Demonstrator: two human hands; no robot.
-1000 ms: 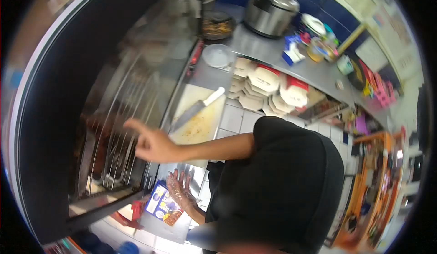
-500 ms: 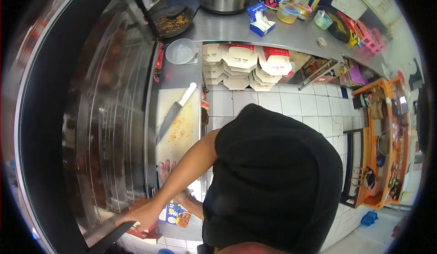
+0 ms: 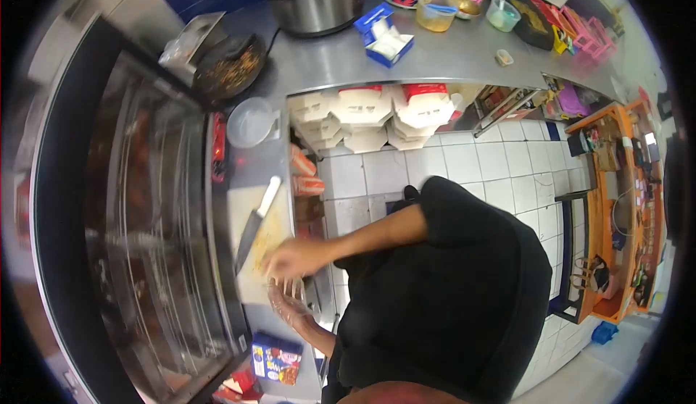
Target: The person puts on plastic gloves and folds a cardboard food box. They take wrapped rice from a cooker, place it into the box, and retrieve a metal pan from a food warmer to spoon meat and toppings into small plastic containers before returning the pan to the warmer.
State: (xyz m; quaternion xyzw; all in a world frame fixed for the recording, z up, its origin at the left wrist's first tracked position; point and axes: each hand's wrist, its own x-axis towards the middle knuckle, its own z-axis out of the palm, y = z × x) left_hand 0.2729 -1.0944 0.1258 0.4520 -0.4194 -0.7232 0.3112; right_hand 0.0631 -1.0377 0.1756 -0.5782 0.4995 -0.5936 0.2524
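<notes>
My left hand (image 3: pixel 291 306), in a clear plastic glove, is held palm up at the near end of the white cutting board (image 3: pixel 245 200). Its fingers are spread, and nothing shows in it. Just above those fingers is my bare right hand (image 3: pixel 293 259), blurred by motion; whether it touches the glove or pinches anything is unclear. On the board lies a knife (image 3: pixel 250 237) with a white handle and dark blade, among brownish crumbs. A blue printed box (image 3: pixel 277 360) with a food picture rests on the steel counter below the board.
A glass-fronted cabinet (image 3: pixel 152 237) runs along the left. At the back counter are a black pan (image 3: pixel 228 71), a steel cooker (image 3: pixel 315 2) and an opened blue box (image 3: pixel 388 42). A clear plastic tub (image 3: pixel 250 123) stands beyond the board; stacked cartons (image 3: pixel 362 110) sit under the counter.
My right hand has left the lower edge of the glass cabinet and come up beside my gloved left hand. The left hand has turned and moved slightly down and right. The view has shifted.
</notes>
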